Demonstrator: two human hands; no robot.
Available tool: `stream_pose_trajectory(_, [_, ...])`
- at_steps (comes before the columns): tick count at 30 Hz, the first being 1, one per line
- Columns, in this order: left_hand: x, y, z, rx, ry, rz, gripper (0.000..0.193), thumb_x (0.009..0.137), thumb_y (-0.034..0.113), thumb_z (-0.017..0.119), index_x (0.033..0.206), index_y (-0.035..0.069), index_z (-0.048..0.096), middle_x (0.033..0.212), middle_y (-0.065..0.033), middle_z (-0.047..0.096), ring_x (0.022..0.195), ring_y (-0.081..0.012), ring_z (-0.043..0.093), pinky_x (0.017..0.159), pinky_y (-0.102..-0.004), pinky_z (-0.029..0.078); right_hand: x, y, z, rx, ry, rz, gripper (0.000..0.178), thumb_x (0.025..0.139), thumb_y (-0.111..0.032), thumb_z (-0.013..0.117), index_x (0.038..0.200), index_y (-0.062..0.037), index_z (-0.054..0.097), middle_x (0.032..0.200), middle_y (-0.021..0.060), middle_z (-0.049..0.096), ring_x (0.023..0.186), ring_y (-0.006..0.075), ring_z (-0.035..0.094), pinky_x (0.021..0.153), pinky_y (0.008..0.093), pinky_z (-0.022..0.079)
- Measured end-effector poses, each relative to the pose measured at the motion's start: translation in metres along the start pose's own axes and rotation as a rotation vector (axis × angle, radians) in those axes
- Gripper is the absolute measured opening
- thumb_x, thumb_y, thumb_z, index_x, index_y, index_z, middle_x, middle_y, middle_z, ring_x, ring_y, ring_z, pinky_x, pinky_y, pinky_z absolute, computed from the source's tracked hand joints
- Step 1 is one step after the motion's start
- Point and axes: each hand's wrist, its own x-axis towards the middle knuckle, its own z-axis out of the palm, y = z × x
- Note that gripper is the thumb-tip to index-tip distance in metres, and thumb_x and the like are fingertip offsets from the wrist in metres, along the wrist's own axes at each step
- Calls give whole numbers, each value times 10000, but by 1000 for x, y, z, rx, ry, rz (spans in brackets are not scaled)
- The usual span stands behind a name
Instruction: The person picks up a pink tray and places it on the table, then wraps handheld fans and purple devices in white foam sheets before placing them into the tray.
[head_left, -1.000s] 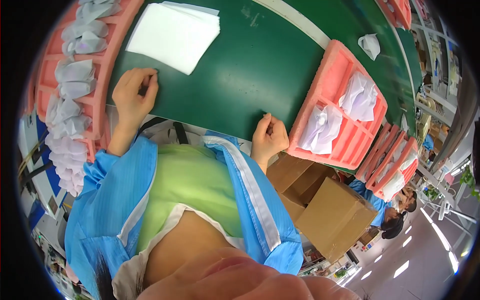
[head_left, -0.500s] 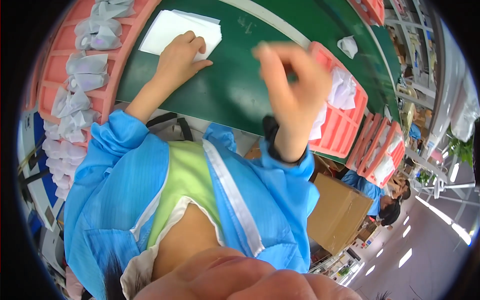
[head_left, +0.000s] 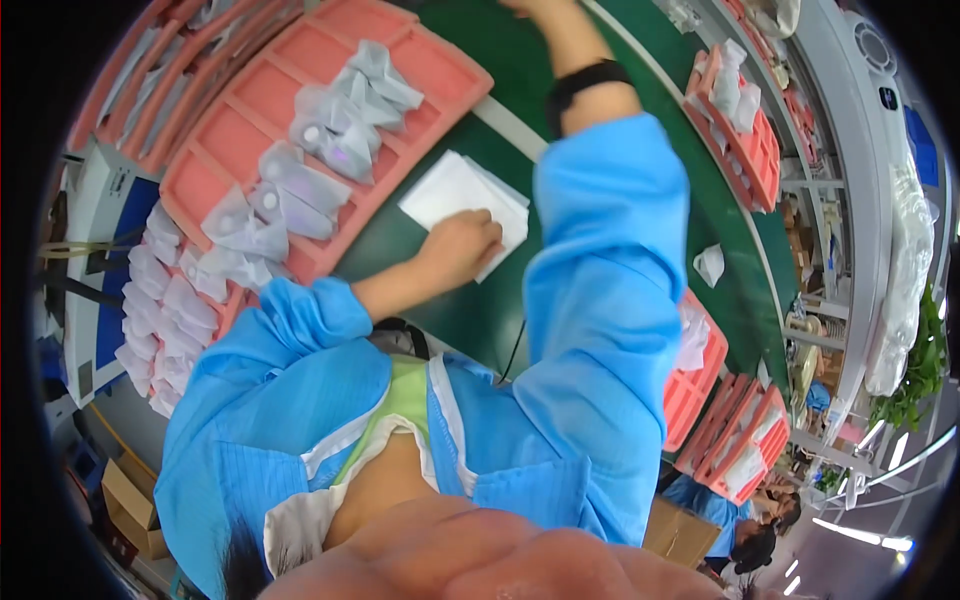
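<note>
My left hand [head_left: 462, 246] rests on a stack of thin white sheets [head_left: 443, 188] on the green work surface [head_left: 403, 290]. Its fingers are curled and closed at the stack's near side; how many sheets they grip does not show. My right arm stretches far forward, a black band around its wrist. At the top edge of the picture my right hand [head_left: 528, 6] is mostly cut off, so its fingers and anything in them are hidden. Left of the sheets lies a pink compartmented tray [head_left: 265, 95] with several white-wrapped bundles [head_left: 300, 190] in it.
More pink trays [head_left: 165, 85] stand at the far left, above piled white bundles [head_left: 165, 310]. On the right are another pink tray [head_left: 695, 385], stacked trays [head_left: 735, 440] and a far tray [head_left: 735, 130]. One loose white bundle [head_left: 709, 265] sits apart. A co-worker [head_left: 735, 525] is at lower right.
My right hand has gone from close in front of me to far forward, past the sheets. My left hand stays at the stack, its fingers more curled. The whole view has shifted.
</note>
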Motion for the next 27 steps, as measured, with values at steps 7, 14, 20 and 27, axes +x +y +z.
stream_pose_trajectory(7, [-11,-13,7,-117,236,-9,285,744,264,664,940,60,624,958,-169,619,887,-398,589,733,-445,496,63,-68,131,-38,413,-61,513,764,-259,700,1242,-152,547,1196,179,594,1047,309,607,849,382,511])
stream_pose_trajectory(14, [-11,-11,4,-245,367,-69,350,717,312,676,969,74,630,991,-203,639,883,-427,601,711,-474,506,78,-29,159,14,33,28,744,610,-379,815,1271,-212,519,1378,149,457,1219,374,488,913,452,492])
stream_pose_trajectory(20, [-12,-16,7,-148,101,-127,349,721,270,665,981,44,612,955,-218,635,864,-422,605,708,-474,506,44,7,135,-56,-48,265,804,540,-457,809,1212,-89,568,1191,160,605,1092,314,596,854,411,518])
stream_pose_trajectory(27, [4,-6,0,69,115,14,143,774,144,628,875,56,580,796,-136,564,778,-344,592,642,-432,483,-34,70,86,22,-271,526,713,535,-458,780,1089,-34,637,1048,187,672,949,277,667,797,354,529])
